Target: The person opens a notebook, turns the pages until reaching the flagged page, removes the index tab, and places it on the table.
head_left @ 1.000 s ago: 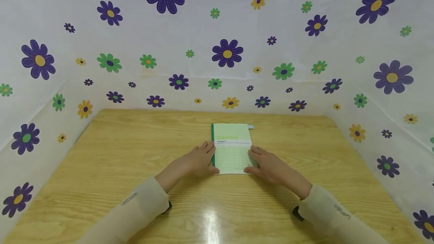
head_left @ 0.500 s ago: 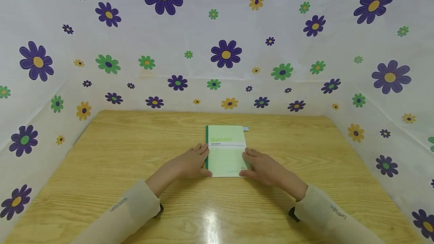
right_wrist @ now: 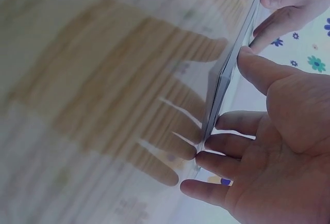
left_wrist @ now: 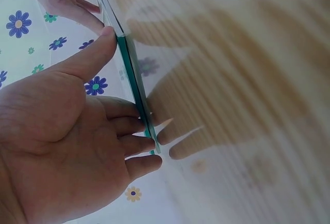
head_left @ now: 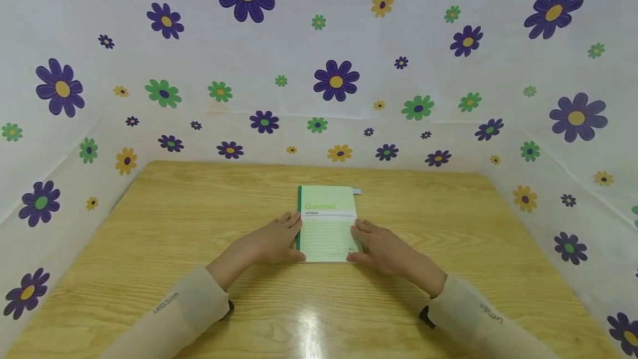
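Note:
A light green notebook [head_left: 326,237] marked "Gambit" lies flat and closed on the wooden table, its dark green spine on the left. A small pale tab sticks out at its far right corner. My left hand [head_left: 276,241] rests against the spine side, with fingertips at the edge and the thumb on the near left corner. Opposite it, my right hand [head_left: 386,248] touches the right edge, thumb at the near right corner. Both wrist views show fairly straight fingers along the notebook's edges, the left hand [left_wrist: 77,131] by the green spine and the right hand [right_wrist: 268,146] by the page edges.
The wooden table [head_left: 174,220] has a shiny surface that mirrors the hands in the wrist views. A white cloth [head_left: 279,32] printed with purple, green and yellow flowers stands around its back and sides.
The notebook has slid left and a little towards me, both hands travelling with it at its sides. Its turn on the table looks nearly the same.

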Motion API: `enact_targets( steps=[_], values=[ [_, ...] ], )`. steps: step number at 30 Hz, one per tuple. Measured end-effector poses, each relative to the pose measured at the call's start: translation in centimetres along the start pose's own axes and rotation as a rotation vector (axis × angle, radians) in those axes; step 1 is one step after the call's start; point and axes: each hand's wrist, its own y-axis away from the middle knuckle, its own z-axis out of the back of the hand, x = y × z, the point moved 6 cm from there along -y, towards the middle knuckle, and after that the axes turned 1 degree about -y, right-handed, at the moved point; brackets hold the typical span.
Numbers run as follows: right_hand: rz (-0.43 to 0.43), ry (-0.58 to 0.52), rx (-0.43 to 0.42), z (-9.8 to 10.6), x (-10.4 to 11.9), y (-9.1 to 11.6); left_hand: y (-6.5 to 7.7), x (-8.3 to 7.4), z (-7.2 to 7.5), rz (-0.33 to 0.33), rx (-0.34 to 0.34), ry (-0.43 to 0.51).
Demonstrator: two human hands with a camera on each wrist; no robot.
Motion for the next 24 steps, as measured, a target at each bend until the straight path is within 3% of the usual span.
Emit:
enact_targets(
  steps=[8, 24],
  values=[
    [0.02, -0.007, -0.001, -0.3, 0.4, -0.3, 0.8, 0.5, 0.1, 0.025, 0.009, 0.0],
    [0.015, 0.0, -0.002, -0.4, 0.8, -0.5, 1.7, 0.6, 0.3, 0.011, 0.002, 0.034]
  ],
)
